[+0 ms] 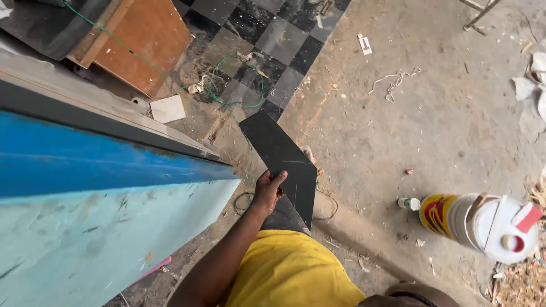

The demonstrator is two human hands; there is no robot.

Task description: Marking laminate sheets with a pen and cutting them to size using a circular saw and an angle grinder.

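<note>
Clearly the left hand has its fingers clamped on the lower edge of a thin dark laminate sheet, which juts toward twelve o'clock over the dusty floor. It looks light and stiff yet bendable, with sharp edges, so best gripped near an edge. The right hand is out of view. A white glue tub lies at three o'clock.

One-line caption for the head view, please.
Left hand grips a dark flat sheet beside a blue panel, white tub lying on the dusty floor.
</note>
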